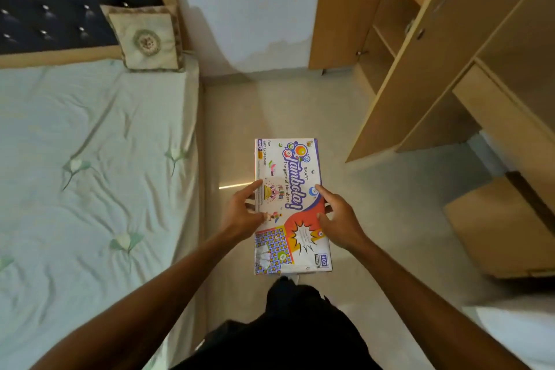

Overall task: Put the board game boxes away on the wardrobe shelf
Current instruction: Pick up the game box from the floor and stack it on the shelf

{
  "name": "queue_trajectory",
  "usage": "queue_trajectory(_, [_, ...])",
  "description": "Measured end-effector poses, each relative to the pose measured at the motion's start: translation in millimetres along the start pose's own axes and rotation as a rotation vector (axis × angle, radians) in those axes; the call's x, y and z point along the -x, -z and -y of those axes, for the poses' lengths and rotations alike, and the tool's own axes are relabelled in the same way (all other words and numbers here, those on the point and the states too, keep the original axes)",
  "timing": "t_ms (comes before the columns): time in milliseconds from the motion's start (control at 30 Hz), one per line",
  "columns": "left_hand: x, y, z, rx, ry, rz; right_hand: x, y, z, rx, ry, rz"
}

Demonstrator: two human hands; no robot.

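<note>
Left hand (244,212) grips box (289,171) at its left edge, thumb on the lid; right hand (341,216) grips the right edge likewise. Box held flat over floor, mid-frame. Bed (90,144) at 9 o'clock; open wardrobe (414,84) at 2 o'clock.

Glossy printed cardboard game box (289,207); matt wood wardrobe (420,69); wrinkled cloth bedsheet (90,159).

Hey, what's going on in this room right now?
A person stands between a bed and an open wardrobe, holding a Tambola game box flat in front of them. The left hand grips its left edge and the right hand its right edge. The box is not yet on a shelf; the wardrobe is off to the right.
</note>
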State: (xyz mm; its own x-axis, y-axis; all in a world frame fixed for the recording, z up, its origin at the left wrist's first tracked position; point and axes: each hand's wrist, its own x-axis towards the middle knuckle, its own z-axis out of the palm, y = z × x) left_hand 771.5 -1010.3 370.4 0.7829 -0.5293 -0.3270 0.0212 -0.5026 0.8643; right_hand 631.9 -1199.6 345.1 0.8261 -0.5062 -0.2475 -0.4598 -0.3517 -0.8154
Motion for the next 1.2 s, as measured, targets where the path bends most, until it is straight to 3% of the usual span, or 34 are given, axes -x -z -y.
queue_trajectory(467, [-391, 54, -128, 0.058, -0.012, -0.044, -413, 76, 81, 0.003, -0.006, 0.005])
queue_trajectory(767, [-664, 80, -239, -0.061, -0.047, 0.108, -641, 135, 133, -0.001, -0.098, -0.152])
queue_trajectory(933, [-788, 56, -305, -0.098, -0.09, 0.216, -747, 189, 128, -0.043, -0.156, -0.266])
queue_trajectory(1200, [-981, -41, -420, -0.133, -0.15, 0.348, -908, 311, 83, -0.152, -0.194, -0.381])
